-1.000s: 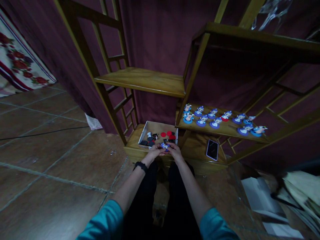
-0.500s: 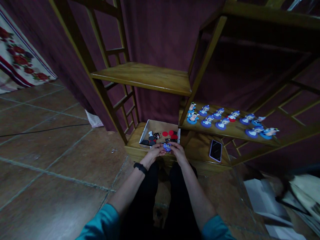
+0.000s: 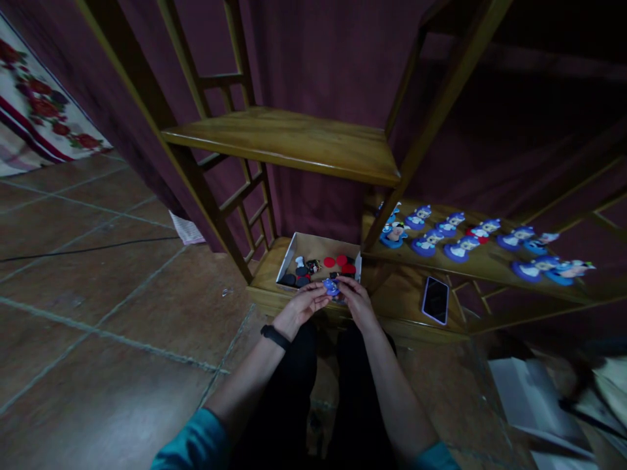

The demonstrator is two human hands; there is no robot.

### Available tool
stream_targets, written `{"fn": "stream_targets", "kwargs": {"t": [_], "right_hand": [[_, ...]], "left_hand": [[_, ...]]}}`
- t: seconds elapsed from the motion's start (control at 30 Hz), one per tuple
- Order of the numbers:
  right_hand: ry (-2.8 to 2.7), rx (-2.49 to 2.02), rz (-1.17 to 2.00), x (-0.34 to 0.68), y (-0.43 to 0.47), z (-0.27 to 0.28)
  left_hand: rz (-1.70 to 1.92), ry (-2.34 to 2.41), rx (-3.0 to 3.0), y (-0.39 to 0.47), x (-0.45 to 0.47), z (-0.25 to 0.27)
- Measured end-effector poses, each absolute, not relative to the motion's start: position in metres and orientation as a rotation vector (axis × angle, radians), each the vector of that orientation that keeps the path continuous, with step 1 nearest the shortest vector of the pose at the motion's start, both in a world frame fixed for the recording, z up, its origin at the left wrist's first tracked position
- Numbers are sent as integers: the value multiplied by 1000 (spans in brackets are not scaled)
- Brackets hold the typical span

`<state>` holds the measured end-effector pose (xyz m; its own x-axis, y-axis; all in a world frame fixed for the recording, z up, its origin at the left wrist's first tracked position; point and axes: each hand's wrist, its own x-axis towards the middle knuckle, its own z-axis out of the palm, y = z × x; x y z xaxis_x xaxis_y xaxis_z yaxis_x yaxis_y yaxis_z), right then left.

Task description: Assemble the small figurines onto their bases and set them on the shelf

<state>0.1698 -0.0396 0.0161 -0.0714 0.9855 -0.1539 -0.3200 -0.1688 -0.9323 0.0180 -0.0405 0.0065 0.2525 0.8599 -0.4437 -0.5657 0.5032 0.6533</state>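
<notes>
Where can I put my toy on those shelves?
The upper left board looks bare, with the curtain behind it. There's room on the bottom board, between the box and the phone. Crowded: inside the box, among discs, and the right shelf, where figurines stand. The left hand and right hand hold a purple figurine by the box's near edge.

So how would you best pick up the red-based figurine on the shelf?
I'd probably pinch the red-based figurine by its upper body, coming down from above: it rises upright from a wide red base, while a purple-based figurine stands close in front.
</notes>
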Motion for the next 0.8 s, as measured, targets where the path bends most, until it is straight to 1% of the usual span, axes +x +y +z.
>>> {"fn": "stream_targets", "kwargs": {"t": [0.27,0.5,0.8], "right_hand": [[-1046,-1035,1445,165,-34,13],[-1069,-1056,1435,165,-29,9],[-1043,-929,1529,166,-33,11]], "left_hand": [[1125,874,321,-39,24,8],[1098,891,418,-40,27,10],[1087,859,438,-43,28,22]]}}
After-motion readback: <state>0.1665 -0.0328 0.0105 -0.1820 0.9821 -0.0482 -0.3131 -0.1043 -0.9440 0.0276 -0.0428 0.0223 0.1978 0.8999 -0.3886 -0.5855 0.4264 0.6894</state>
